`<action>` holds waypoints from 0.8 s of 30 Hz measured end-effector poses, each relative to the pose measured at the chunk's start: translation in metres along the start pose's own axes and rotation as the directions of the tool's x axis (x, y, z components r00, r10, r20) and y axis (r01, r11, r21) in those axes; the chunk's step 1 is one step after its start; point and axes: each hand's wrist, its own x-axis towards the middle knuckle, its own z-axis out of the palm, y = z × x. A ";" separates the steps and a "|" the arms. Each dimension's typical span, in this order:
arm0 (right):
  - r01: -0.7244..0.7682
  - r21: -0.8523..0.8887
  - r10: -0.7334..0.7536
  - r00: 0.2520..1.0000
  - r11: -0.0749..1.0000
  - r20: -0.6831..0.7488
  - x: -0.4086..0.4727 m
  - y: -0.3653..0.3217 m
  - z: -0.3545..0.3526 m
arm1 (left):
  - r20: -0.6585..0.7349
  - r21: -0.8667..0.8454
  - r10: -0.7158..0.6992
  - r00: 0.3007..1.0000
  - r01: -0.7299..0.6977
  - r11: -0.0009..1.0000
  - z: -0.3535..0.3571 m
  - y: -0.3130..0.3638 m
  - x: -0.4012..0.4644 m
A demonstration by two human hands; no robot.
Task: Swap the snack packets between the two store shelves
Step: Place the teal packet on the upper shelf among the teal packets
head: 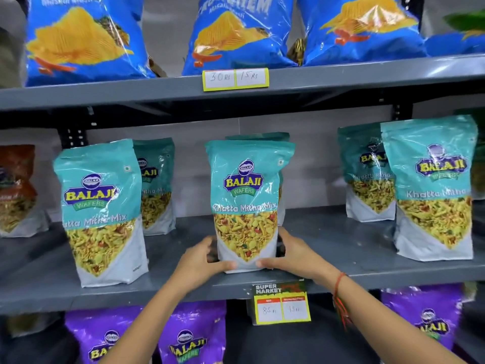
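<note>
Head view takes in a grey rack (341, 82) with three levels showing. Blue chip bags (78, 40) line the top shelf, teal packets fill the middle shelf (328, 245), and purple packets (189, 337) stand below. On the middle shelf, teal packets stand upright in pairs, one behind another: a left pair (102, 211), a right pair (433, 190), and the centre packet (246, 203) with another just behind it. An orange-brown packet (17, 190) sits at the far left edge. The centre packet stands at the front lip of the middle shelf, clasped low down from both sides: the left hand (204, 261) wraps its lower left edge, the right hand (291, 256) its lower right, thumbs pressed on the front face. A red thread (338, 292) circles the right wrist. Yellow price tags hang on the upper (235, 78) and middle (282, 303) shelf edges.
</note>
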 end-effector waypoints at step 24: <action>0.094 0.200 0.037 0.823 0.975 -0.567 -0.039 -0.014 0.012 | -0.209 -0.047 0.070 0.975 -0.082 0.996 0.014 0.031 -0.039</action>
